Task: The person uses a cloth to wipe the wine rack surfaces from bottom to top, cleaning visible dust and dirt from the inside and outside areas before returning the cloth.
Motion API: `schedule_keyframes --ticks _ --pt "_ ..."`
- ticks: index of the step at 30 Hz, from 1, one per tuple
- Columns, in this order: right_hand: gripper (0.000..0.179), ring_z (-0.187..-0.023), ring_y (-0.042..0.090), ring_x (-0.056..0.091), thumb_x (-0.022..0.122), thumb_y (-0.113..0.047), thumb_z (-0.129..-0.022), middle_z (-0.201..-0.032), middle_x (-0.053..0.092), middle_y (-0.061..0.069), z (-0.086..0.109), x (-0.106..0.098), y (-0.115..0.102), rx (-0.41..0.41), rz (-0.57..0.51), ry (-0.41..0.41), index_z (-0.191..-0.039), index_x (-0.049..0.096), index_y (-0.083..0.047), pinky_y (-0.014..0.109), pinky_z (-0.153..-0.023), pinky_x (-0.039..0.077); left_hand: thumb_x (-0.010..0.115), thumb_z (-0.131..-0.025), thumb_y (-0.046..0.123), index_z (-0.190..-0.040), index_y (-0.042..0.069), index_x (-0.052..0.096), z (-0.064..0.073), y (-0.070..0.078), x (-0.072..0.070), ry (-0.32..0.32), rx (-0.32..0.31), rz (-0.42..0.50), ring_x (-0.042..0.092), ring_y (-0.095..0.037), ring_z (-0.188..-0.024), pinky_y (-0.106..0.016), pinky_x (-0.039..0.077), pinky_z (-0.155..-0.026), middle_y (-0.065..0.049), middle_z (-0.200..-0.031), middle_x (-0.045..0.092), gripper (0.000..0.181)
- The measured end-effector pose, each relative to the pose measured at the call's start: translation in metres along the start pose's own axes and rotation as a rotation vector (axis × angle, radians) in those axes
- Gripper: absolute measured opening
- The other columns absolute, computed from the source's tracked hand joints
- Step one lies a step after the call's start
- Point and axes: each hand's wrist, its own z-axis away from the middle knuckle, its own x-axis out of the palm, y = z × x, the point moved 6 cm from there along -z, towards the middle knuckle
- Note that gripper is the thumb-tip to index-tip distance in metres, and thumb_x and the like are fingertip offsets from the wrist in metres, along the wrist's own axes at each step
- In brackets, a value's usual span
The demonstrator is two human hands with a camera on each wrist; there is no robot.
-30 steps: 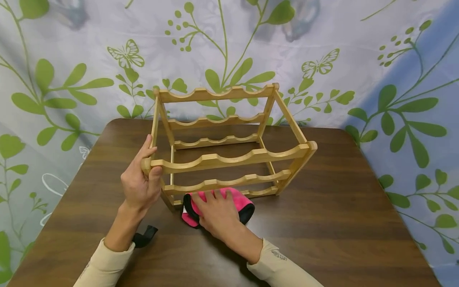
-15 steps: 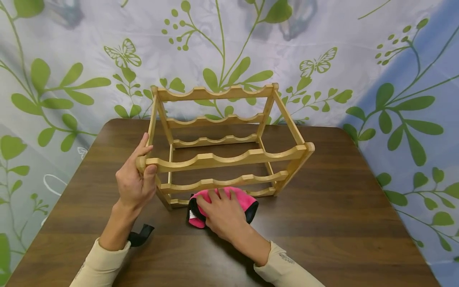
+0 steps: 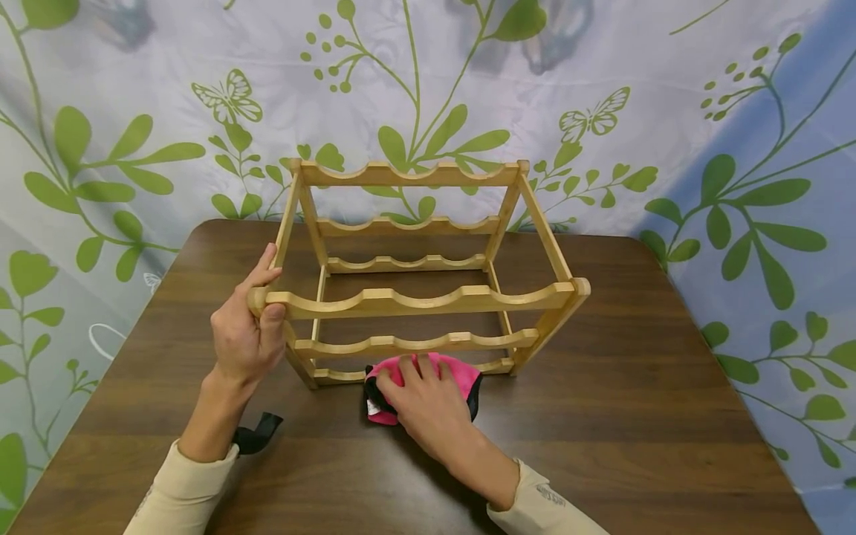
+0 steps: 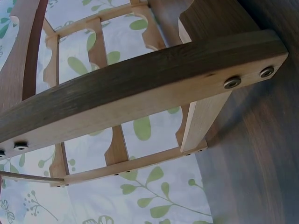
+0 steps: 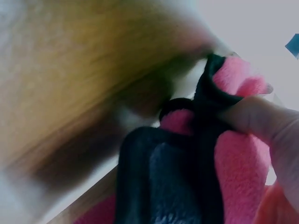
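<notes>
A light wooden wine rack [image 3: 428,303] with scalloped rails stands on the dark table. My left hand [image 3: 244,338] grips its front left upper corner, the thumb in front and the fingers round the side. At the lowest front rail, my right hand [image 3: 431,405] holds a pink cloth [image 3: 463,371] with black edging, the fingers bent over it. In the right wrist view, the thumb presses the folded cloth [image 5: 240,172] beside a blurred wooden rail [image 5: 84,65]. The left wrist view shows the rack's end bar [image 4: 140,91] with screw heads; the cloth hides part of the bottom rail.
A black curved object [image 3: 257,435] lies on the table [image 3: 635,416] beside the left wrist. Behind the table hangs a pale curtain [image 3: 281,44] with green leaves and butterflies.
My right hand and the cloth have moved right along the lowest front rail. The rack has turned slightly, its front left corner shifting left with my left hand still gripping it.
</notes>
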Motion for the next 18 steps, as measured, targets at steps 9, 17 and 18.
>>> schedule_keyframes --ticks 9,17,18 --pt "0.017 -0.092 0.033 0.059 0.051 -0.008 -0.089 -0.097 0.061 0.013 0.014 -0.001 0.014 0.06 0.061 -0.013 -0.1 0.058 -0.019 0.05 -0.072 0.051 0.047 -0.1 0.052 -0.099 -0.017 0.062 0.003 -0.007 -0.001 0.005 -0.013 0.029 0.069 -0.043 -0.086 -0.025 0.027 -0.046 -0.032 -0.111 0.065 0.071" --pt "0.023 -0.087 0.034 0.058 0.058 -0.006 -0.08 -0.091 0.061 0.014 0.024 0.004 0.034 0.137 0.027 -0.075 -0.101 0.057 -0.016 0.047 -0.062 0.05 0.048 -0.1 0.052 -0.099 -0.015 0.063 0.004 -0.013 -0.004 0.013 -0.016 0.033 0.068 -0.035 -0.101 -0.024 0.018 -0.042 -0.03 -0.111 0.066 0.069" --pt "0.02 -0.086 0.034 0.057 0.053 -0.005 -0.084 -0.089 0.06 0.014 0.024 0.004 0.034 0.142 0.028 -0.067 -0.099 0.057 -0.016 0.047 -0.06 0.049 0.049 -0.1 0.051 -0.099 -0.015 0.063 0.004 -0.013 -0.003 0.01 -0.017 0.038 0.066 -0.035 -0.105 -0.024 0.019 -0.042 -0.03 -0.111 0.065 0.068"
